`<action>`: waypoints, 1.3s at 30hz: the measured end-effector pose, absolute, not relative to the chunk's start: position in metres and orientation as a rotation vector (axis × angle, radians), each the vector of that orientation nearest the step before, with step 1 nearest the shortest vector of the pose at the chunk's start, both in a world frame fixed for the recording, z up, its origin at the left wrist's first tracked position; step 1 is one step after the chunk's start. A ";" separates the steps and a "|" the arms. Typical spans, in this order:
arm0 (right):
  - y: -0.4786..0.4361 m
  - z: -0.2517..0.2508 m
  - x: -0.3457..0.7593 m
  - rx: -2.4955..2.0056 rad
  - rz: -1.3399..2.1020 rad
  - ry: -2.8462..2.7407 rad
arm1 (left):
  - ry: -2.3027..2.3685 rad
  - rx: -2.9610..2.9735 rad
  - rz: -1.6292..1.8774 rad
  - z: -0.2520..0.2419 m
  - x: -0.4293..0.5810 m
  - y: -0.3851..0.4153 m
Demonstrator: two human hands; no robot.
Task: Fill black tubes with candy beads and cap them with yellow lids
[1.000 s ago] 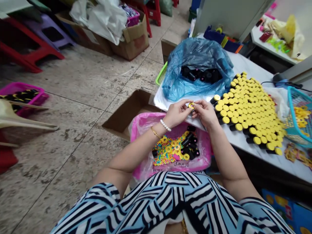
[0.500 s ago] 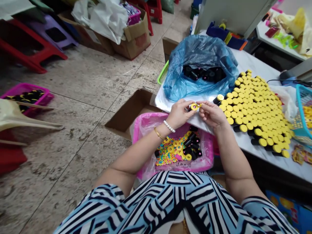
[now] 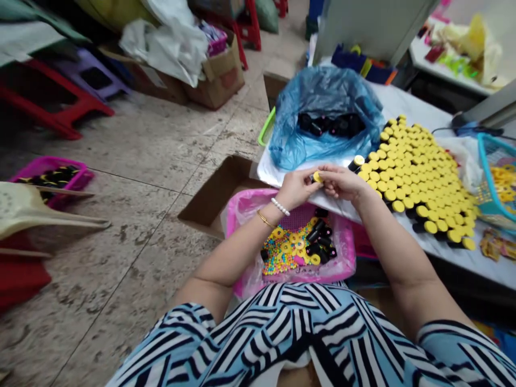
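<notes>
My left hand (image 3: 295, 187) and my right hand (image 3: 341, 181) meet above the table's near edge, fingers pinched together on one small black tube with a yellow cap (image 3: 316, 177). Right of them, many finished yellow-capped black tubes (image 3: 419, 174) lie in rows on the white table (image 3: 479, 260). Under my hands a pink basket (image 3: 242, 215) lined with plastic rests in my lap area, holding yellow rings, small coloured beads (image 3: 282, 252) and several black tubes (image 3: 320, 242).
A blue plastic bag (image 3: 322, 97) with black tubes sits at the table's far end. A teal basket (image 3: 497, 177) of yellow rings stands at the right. An open cardboard box (image 3: 213, 193) lies on the floor beside the pink basket. Stools, boxes and a magenta tray (image 3: 50, 172) lie left.
The yellow ring held face-up between my fingertips half a second ago is now pressed edge-on against the black tube. The view has shifted slightly; my hands stay in the same place.
</notes>
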State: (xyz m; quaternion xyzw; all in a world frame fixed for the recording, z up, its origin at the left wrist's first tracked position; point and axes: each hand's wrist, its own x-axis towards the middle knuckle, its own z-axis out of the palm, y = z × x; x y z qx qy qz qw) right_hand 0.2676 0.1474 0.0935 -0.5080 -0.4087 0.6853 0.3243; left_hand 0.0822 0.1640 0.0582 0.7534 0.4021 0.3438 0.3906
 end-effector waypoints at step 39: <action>0.112 0.106 0.246 -1.598 0.152 -2.546 | 0.997 2.310 0.721 0.029 -0.036 0.039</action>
